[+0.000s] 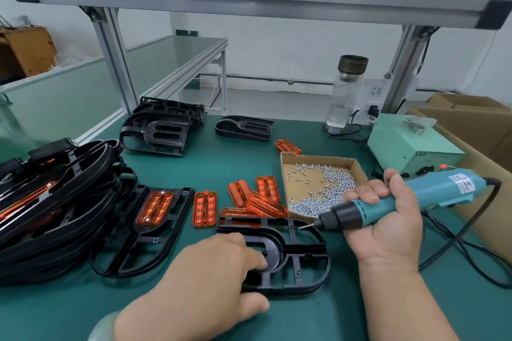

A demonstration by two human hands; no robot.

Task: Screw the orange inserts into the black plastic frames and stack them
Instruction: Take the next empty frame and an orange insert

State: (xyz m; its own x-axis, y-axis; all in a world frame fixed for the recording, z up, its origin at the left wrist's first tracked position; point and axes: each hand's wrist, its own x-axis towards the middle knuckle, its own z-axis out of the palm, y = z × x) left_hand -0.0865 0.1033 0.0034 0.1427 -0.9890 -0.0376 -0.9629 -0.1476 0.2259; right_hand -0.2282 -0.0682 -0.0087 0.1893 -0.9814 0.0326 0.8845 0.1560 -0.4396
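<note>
Work frame (pixel 277 249): black, no insert fitted, flat near the worktop's front edge. The left hand (pixel 221 266) grips its left end, fingers curled over the rim. The right hand (pixel 388 219) is wrapped round the electric screwdriver (pixel 415 196), bit hovering just above the frame's far rail. Loose orange inserts (pixel 249 199) lie mid-worktop, beside the screw tray (pixel 318 183). Fitted frame (pixel 155 207): left of the work frame. Finished stack (pixel 55 202): left edge. Hazards, as judged: a badly seated insert could be screwed in crooked, the tall stack could slide, and the cord could drag the tray.
</note>
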